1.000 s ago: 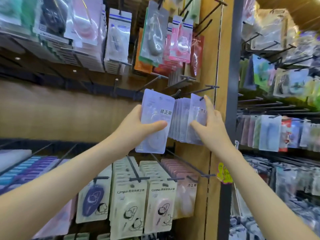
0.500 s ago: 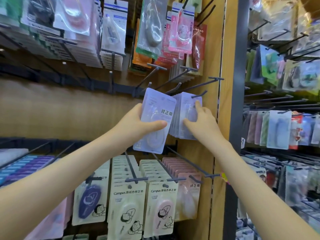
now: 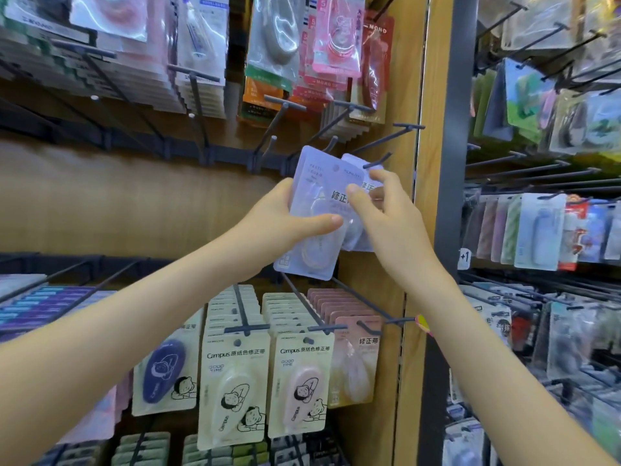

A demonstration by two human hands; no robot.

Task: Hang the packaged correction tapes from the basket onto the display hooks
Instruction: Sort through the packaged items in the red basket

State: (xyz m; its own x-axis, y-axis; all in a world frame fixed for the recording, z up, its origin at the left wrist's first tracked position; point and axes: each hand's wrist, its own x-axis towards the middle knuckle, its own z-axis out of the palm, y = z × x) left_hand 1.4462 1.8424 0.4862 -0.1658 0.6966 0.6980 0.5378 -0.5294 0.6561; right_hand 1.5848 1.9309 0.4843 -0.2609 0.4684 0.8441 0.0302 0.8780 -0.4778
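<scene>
Shop display wall, seen close up: a smooth, warm brown wooden back panel (image 3: 117, 196) is crossed by two dark horizontal metal rails, one higher (image 3: 141, 144) and one lower (image 3: 50, 258). At the right edge of the panel a lighter wooden side board (image 3: 430, 95) stands upright, touching a dark grey metal post (image 3: 453, 129). Beyond the post lies a neighbouring display bay (image 3: 537, 176), dimmer than the evenly lit wood.
</scene>
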